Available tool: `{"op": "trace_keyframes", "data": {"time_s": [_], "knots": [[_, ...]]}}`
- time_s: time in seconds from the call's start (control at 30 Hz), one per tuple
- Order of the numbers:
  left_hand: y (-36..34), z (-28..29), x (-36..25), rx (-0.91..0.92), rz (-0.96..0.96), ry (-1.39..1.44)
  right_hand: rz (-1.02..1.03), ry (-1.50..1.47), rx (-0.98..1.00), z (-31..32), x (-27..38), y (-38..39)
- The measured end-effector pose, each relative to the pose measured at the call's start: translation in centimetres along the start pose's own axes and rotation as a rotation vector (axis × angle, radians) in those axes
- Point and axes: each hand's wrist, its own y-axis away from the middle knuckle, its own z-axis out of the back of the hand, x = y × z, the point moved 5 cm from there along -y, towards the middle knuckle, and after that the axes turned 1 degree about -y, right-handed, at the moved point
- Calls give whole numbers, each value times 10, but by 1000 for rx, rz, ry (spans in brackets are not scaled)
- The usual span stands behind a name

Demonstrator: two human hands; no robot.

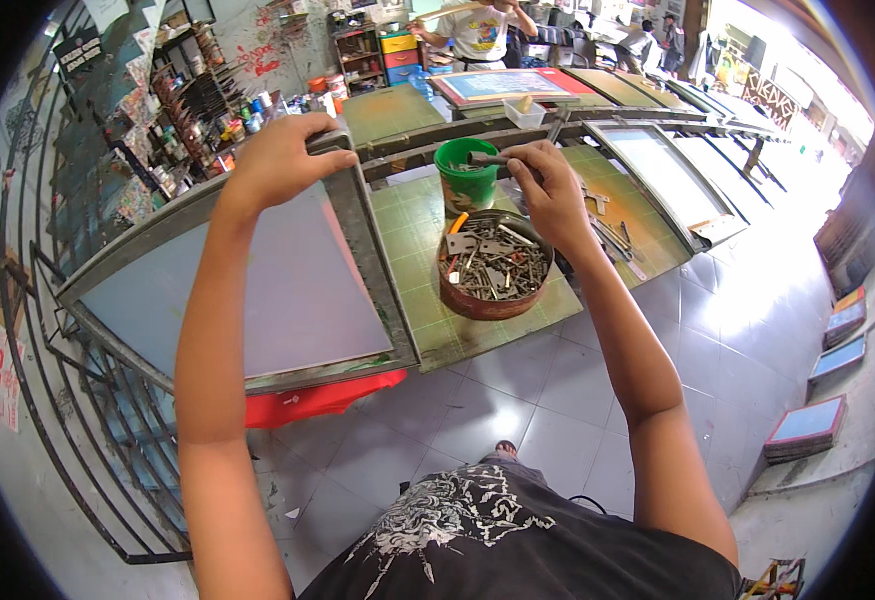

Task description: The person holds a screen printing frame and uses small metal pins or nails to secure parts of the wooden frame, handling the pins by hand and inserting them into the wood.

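My left hand (pixel 282 165) curls over the far right corner of a screen-printing frame (pixel 382 290), thumb held apart. The frame has a pale mesh and leans over the table at left. In my right hand (pixel 555 195), thumb and fingers pinch a short dark metal tool (pixel 487 158) with a thick end; its exact kind is unclear. That tool crosses above the rim of a green bucket (pixel 465 190), where some metal pieces show. Nearer me, a round brown tin (pixel 492 308) is full of screws, bolts and small metal plates.
Hand tools (pixel 612 235) lie right of the tin on the green gridded table (pixel 427 325). Another framed screen (pixel 662 170) lies farther right. A red cloth (pixel 322 400) hangs below the left frame. Black railings (pixel 87 400) stand at left; a person (pixel 479 38) works at the back.
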Motion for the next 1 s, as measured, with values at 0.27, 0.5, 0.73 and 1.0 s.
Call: {"op": "trace_keyframes", "data": {"time_s": [0.27,0.5,0.73,1.0], "knots": [[26,13,-24,-7,99,-30,305,90,-75,-24,49,-22],[30,15,-26,4,117,-41,360,92,-78,-27,59,-19],[32,15,-33,-18,40,-41,379,94,-25,-32,67,-18],[19,11,-60,193,-33,-41,271,-66,109,-23,72,-26]]}}
